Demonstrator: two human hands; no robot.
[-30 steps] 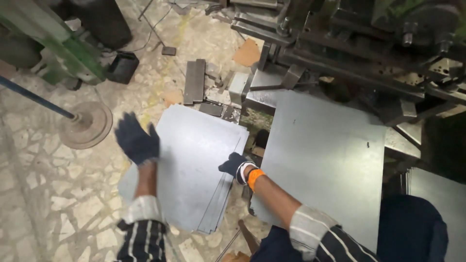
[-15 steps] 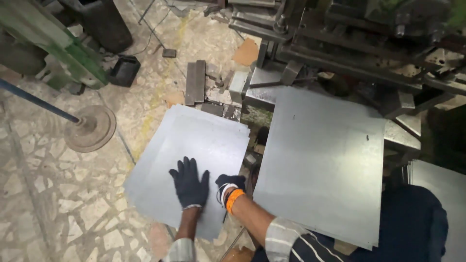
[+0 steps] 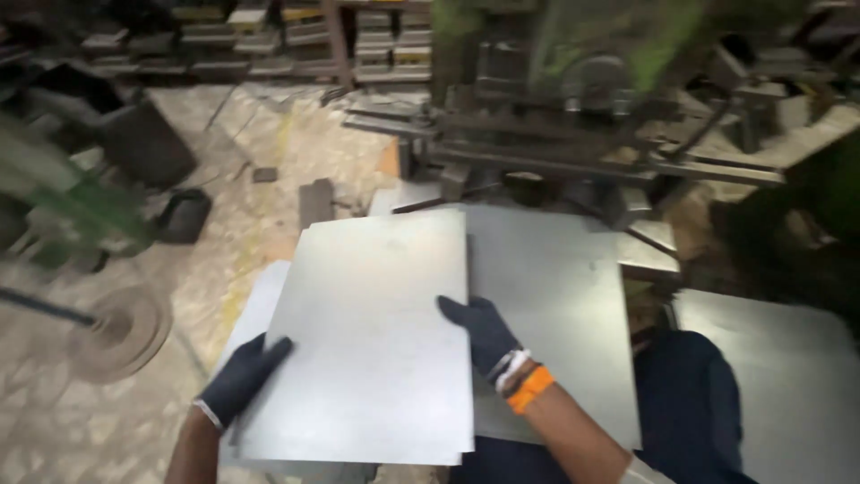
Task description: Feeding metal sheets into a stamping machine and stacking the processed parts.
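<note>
left hand (image 3: 240, 381) in dark glove grips the near left edge of the metal sheet (image 3: 376, 341) | right hand (image 3: 484, 332) clamps its right edge | sheet held up above the floor stack (image 3: 255, 314), partly over the sheet on the machine table (image 3: 555, 305) | best: keep it level, grip firm, mind sharp edges | big machine (image 3: 573, 108) behind

The floor (image 3: 260, 224) is pale patterned stone, worn and dusty. On it lies a low stack of grey metal sheets (image 3: 255, 314), partly hidden. Near it stand a round metal disc (image 3: 125, 332), a dark container (image 3: 184, 215) and a dark flat block (image 3: 315, 199). Another grey sheet (image 3: 560, 296) rests on the machine bed (image 3: 654, 237).
</note>
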